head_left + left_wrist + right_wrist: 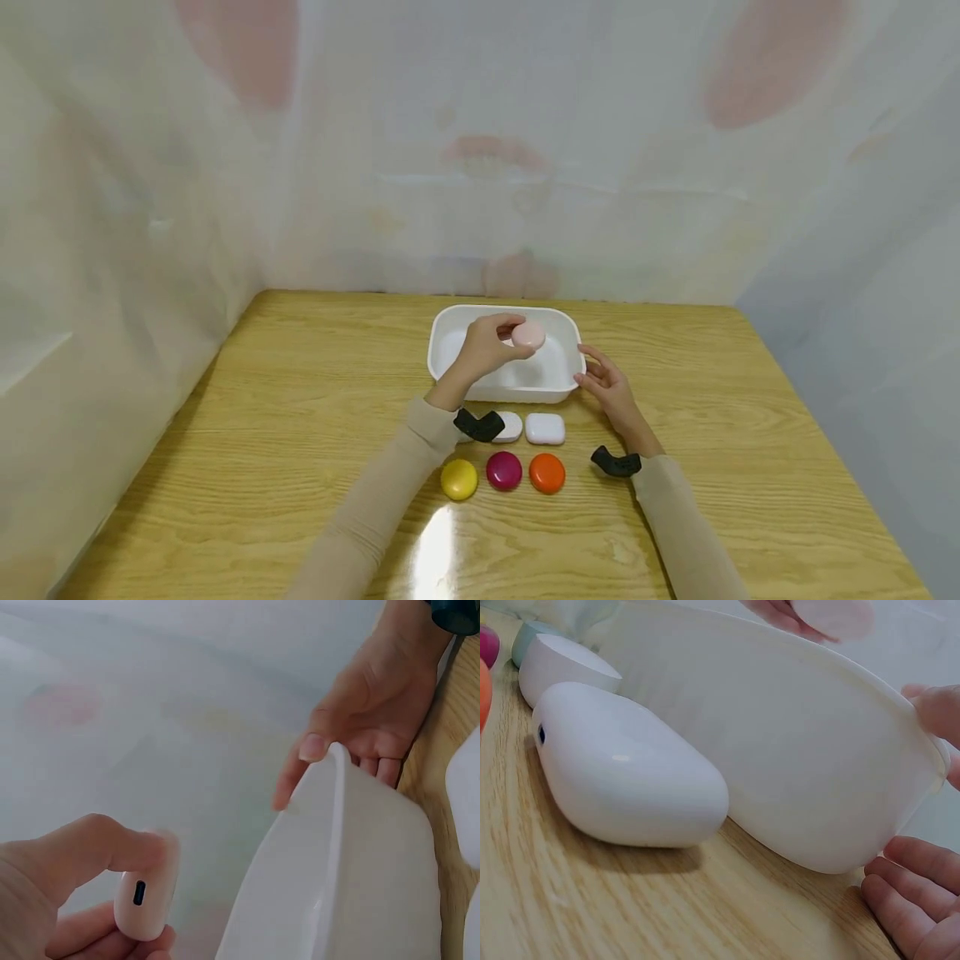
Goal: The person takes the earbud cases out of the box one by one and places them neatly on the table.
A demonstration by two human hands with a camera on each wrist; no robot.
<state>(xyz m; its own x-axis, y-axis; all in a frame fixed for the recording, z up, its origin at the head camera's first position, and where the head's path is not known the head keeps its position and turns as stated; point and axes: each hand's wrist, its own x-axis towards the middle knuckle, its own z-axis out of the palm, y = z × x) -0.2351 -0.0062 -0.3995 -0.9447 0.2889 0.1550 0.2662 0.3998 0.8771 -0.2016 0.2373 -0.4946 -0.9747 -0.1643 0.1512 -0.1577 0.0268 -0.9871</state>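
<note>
My left hand (pixel 489 343) pinches a pale pink round earbud case (pixel 528 335) between thumb and fingers, held up over a white plastic bin (pixel 506 392). A dark charging port shows on the edge of the case (pixel 154 919) in the left wrist view. At the bin's right end my right hand (pixel 611 393) grips the wall, thumb at the rim and other fingers along the outside. Just in front of the bin lie a white rounded earbud case (pixel 545 428) and a white oval one (pixel 511 427), the latter partly behind my left wrist strap.
Nearer me sit a yellow round case (pixel 459 479), a magenta one (pixel 504 471) and an orange one (pixel 547 473), side by side. A pale green piece (pixel 538 636) stands past the white cases. Wood table (pixel 315 400), with draped cloth (pixel 360 167) behind.
</note>
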